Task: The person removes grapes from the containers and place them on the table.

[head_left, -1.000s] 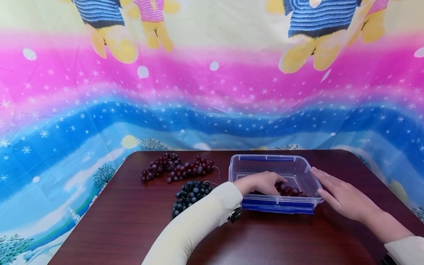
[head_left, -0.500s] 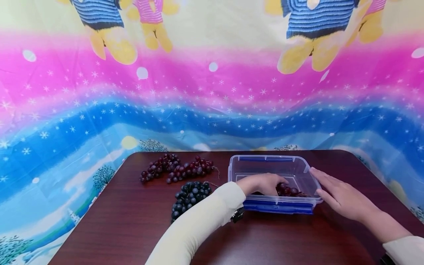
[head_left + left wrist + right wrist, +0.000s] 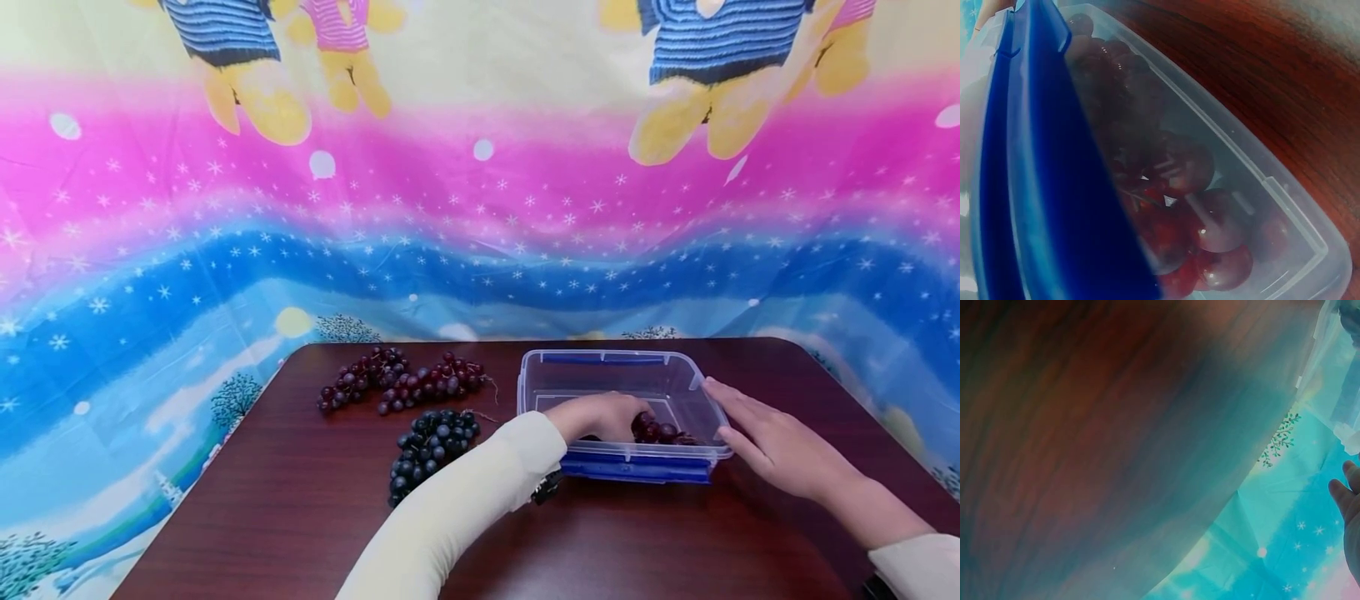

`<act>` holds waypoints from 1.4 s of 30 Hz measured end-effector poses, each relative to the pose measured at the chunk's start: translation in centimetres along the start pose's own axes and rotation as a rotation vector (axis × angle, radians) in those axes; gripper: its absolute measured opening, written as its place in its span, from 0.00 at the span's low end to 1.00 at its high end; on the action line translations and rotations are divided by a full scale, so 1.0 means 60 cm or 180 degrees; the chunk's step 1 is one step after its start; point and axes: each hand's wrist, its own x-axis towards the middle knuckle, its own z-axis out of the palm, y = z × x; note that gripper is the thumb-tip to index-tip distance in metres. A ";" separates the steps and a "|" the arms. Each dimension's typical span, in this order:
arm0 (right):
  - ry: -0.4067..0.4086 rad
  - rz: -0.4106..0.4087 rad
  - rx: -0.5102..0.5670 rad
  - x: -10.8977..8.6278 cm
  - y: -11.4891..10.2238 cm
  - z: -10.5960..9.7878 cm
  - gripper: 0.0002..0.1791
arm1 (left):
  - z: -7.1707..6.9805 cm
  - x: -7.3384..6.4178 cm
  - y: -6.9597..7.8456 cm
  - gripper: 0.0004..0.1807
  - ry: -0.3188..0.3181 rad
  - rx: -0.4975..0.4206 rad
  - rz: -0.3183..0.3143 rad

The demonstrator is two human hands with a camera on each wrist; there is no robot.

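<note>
My left hand (image 3: 611, 417) reaches down inside a clear plastic container (image 3: 615, 358) with blue clasps. Its fingers curl round the left end of a bunch of red grapes (image 3: 660, 432); the fingertips are partly hidden by the hand and the front rim. In the left wrist view, red grapes (image 3: 1222, 228) show through the clear wall beside a blue clasp (image 3: 1060, 156), and no hand is visible. At the container's right side, my right hand (image 3: 795, 450) rests with straight fingers against the rim. Fingers (image 3: 1349, 494) show at the edge of the right wrist view.
Left of the container lie a bunch of black grapes (image 3: 433, 450) and two bunches of dark red grapes (image 3: 363, 377), one of them nearer the container (image 3: 615, 479). The brown wooden table (image 3: 285, 500) ends at a printed cloth backdrop (image 3: 480, 208).
My left hand has shifted slightly to the right inside the container, and the red grapes beside it have edged right too. My right hand stays against the rim.
</note>
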 end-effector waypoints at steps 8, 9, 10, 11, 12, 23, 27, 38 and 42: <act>0.0007 -0.0016 0.0006 0.001 0.000 0.000 0.37 | 0.001 0.004 -0.002 0.21 0.0177 0.0165 0.0176; 0.0008 -0.0018 0.0001 0.001 0.000 0.001 0.37 | 0.002 0.005 -0.003 0.20 0.0193 0.0176 0.0189; 0.0005 -0.0019 0.0000 0.001 0.000 0.001 0.37 | 0.002 0.006 -0.004 0.20 0.0204 0.0189 0.0202; -0.0002 -0.0015 0.0004 0.001 -0.001 0.000 0.37 | 0.003 0.007 -0.005 0.20 0.0210 0.0197 0.0207; -0.0003 -0.0015 0.0009 0.001 -0.001 0.000 0.37 | 0.003 0.008 -0.006 0.21 0.0215 0.0209 0.0206; 0.0005 -0.0014 0.0021 0.000 0.002 0.003 0.37 | 0.007 0.006 -0.006 0.22 0.0376 0.0346 0.0090; -0.0008 -0.0004 0.0035 0.000 0.002 0.002 0.38 | 0.007 0.002 -0.006 0.25 0.0425 0.0341 0.0045; 0.0008 0.0005 0.0053 0.000 0.002 0.001 0.37 | 0.007 0.001 -0.002 0.30 0.0504 0.0364 -0.0058; 0.0004 0.0018 0.0064 0.000 0.002 0.001 0.37 | 0.008 -0.001 -0.001 0.30 0.0564 0.0409 -0.0040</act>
